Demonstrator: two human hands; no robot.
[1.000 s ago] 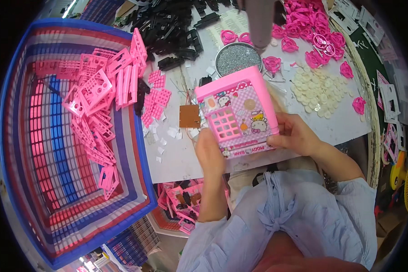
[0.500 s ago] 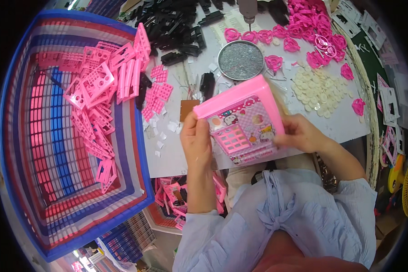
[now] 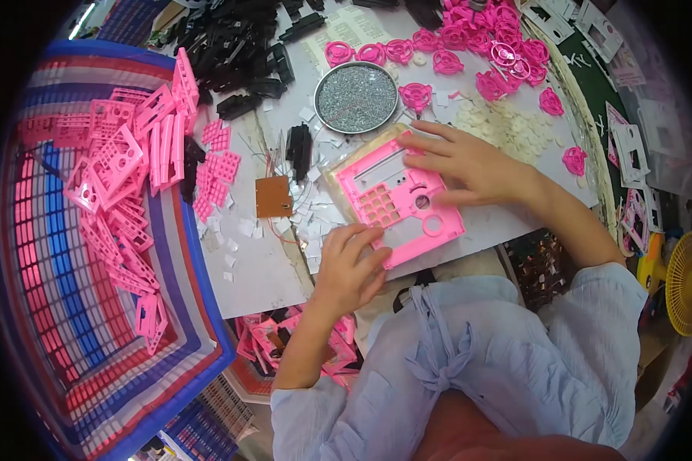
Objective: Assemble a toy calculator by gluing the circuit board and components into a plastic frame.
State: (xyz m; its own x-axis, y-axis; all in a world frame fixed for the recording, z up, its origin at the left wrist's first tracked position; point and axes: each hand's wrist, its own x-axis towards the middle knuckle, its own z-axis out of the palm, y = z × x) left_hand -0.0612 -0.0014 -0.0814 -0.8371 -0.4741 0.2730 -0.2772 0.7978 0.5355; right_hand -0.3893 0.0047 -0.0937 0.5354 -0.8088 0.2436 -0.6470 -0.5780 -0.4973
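A pink plastic casing (image 3: 404, 207) lies inner side up on a pale pad (image 3: 338, 192) near the table's front edge. Its grid of square holes and its round openings show. My left hand (image 3: 350, 267) rests at the casing's lower left edge, fingers apart. My right hand (image 3: 469, 165) lies over its upper right part with the fingers spread. Beyond the casing stands a round dish (image 3: 356, 97) of small silvery pieces, probably screws. To the left are a brown board with thin wires (image 3: 273, 197) and a black plastic part (image 3: 298, 152).
A striped basket (image 3: 211, 311) at left holds pink frames. Pink button grids (image 3: 217, 169), white bits and black parts (image 3: 231, 46) lie beside it. Pink wheel-shaped pieces (image 3: 417, 96) and cream discs (image 3: 507, 131) cover the far right. A yellow fan (image 3: 683, 283) stands far right.
The casing, held up with its printed face showing, now lies on the pad with its inside showing. Both hands have loosened their grip. The view has shifted, moving the table's things leftward.
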